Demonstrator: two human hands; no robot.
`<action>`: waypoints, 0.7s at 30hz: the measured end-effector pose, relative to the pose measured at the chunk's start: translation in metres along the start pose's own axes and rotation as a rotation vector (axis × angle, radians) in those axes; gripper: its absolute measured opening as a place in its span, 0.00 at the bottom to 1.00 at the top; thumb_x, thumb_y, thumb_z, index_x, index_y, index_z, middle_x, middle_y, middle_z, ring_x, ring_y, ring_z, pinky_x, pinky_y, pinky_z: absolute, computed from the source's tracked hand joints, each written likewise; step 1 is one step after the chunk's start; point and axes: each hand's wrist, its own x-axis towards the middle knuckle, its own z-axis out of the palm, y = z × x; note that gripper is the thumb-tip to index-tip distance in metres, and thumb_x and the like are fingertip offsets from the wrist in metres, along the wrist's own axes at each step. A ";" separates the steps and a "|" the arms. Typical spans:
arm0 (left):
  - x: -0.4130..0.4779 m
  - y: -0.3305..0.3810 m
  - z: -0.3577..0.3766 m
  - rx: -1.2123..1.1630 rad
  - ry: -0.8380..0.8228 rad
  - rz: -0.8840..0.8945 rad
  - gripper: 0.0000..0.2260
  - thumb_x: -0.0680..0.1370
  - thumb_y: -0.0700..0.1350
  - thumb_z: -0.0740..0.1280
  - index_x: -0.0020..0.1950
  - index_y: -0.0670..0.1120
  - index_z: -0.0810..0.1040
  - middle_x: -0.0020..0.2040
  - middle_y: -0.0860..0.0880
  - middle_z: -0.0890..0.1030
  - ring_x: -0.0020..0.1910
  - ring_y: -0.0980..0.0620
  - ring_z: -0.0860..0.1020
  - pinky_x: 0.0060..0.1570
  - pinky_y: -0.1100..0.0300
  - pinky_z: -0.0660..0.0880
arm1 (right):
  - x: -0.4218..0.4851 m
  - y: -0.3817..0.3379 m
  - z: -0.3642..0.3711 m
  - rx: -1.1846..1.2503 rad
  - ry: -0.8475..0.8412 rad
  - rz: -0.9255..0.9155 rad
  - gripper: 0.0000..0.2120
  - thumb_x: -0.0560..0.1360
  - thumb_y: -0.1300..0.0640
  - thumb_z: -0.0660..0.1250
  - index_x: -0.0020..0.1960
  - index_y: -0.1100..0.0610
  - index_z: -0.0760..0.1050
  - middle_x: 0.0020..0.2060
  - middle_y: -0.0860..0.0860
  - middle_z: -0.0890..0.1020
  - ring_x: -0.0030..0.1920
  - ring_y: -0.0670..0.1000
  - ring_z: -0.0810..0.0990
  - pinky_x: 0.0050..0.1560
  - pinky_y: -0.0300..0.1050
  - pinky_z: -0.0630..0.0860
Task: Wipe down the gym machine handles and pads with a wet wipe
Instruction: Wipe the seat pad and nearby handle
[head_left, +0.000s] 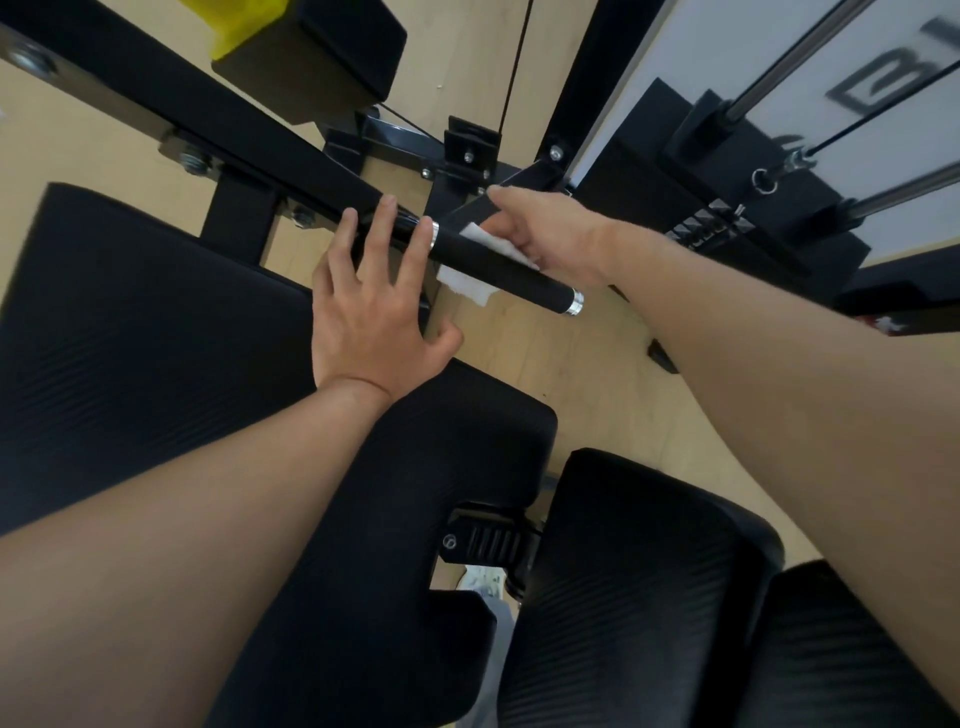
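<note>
A black foam handle with chrome end rings juts out from the machine's black arm. A white wet wipe is wrapped around the handle, its corners showing above and below the grip. My right hand closes over the wipe and the handle from the far side. My left hand lies with spread fingers against the black arm just left of the handle, holding nothing. A large black back pad fills the left, and black seat pads sit at the lower right.
The weight stack with chrome guide rods and a white shroud stands at the upper right. A black pad with yellow trim hangs at the top. A cable runs down to the frame. Light wooden floor shows below.
</note>
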 end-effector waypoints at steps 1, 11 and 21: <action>0.000 0.000 0.000 0.001 -0.002 -0.001 0.39 0.75 0.63 0.60 0.83 0.50 0.55 0.83 0.41 0.54 0.80 0.33 0.56 0.70 0.37 0.66 | 0.001 0.005 -0.007 -0.051 -0.011 0.031 0.27 0.86 0.40 0.50 0.71 0.54 0.76 0.68 0.51 0.78 0.66 0.52 0.76 0.72 0.52 0.67; 0.000 0.001 0.000 0.012 -0.010 -0.004 0.39 0.75 0.62 0.61 0.83 0.50 0.54 0.83 0.41 0.54 0.80 0.32 0.55 0.70 0.36 0.65 | 0.007 -0.007 -0.010 -0.015 -0.169 0.011 0.36 0.84 0.35 0.41 0.75 0.57 0.72 0.68 0.50 0.77 0.59 0.47 0.78 0.57 0.40 0.70; -0.001 0.002 0.001 0.024 -0.017 0.004 0.40 0.75 0.62 0.61 0.83 0.49 0.53 0.83 0.40 0.53 0.80 0.31 0.55 0.70 0.35 0.65 | 0.008 -0.015 -0.010 -0.014 -0.209 0.020 0.37 0.83 0.32 0.42 0.70 0.55 0.77 0.65 0.52 0.80 0.61 0.50 0.79 0.61 0.46 0.73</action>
